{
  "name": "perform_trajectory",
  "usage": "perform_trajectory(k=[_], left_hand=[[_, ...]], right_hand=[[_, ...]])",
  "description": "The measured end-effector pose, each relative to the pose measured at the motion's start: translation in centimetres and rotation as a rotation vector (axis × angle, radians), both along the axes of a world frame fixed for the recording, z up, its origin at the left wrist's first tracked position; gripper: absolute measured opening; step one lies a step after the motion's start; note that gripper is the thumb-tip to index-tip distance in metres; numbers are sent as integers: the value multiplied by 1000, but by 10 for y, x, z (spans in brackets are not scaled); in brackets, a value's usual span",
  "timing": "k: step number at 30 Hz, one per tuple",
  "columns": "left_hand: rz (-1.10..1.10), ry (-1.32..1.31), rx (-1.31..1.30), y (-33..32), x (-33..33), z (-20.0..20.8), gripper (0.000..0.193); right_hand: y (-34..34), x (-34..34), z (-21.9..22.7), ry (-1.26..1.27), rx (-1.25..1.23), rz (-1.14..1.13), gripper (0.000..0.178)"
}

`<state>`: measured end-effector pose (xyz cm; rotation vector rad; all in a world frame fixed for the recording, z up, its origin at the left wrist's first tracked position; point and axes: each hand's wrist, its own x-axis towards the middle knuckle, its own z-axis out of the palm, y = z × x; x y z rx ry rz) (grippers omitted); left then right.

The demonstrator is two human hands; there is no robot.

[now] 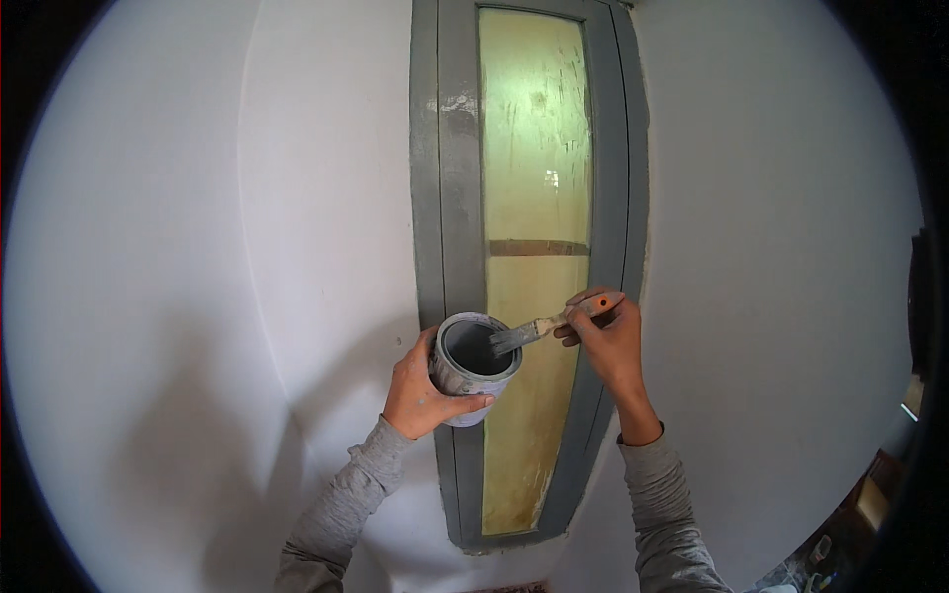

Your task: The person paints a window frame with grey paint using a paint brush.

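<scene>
My left hand [420, 390] is wrapped round a paint can [465, 392], which is tilted so its mouth faces me. Grey paint coats the inside of the can and smears its rim. In my right hand [610, 341] is a paintbrush [554, 321], pinched by its handle with the bristles pointing left. The grey-coated bristles reach over the can's rim into its mouth; whether they touch the paint, I cannot tell. Behind both hands stands a narrow window [460, 198] with a grey frame and yellowish glass, its upper left frame glossy.
White walls [326, 178] flank the window on both sides, with shadows of me on the left one. A brown band [539, 248] crosses the glass. Several cluttered items [820, 553] lie low at the far right, too small to name.
</scene>
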<state>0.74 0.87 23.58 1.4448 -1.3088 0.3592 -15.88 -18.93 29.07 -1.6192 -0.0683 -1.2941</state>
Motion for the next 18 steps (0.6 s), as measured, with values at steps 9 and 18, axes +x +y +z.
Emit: perform_trajectory(k=[9,18], left_hand=[[-20,85,-144,8,-20,29,90],[29,58,-173,5,-14,19,87]], right_hand=[[-53,9,69,-110,69,174,18],[-98,42,302,-715,-19,271,15]])
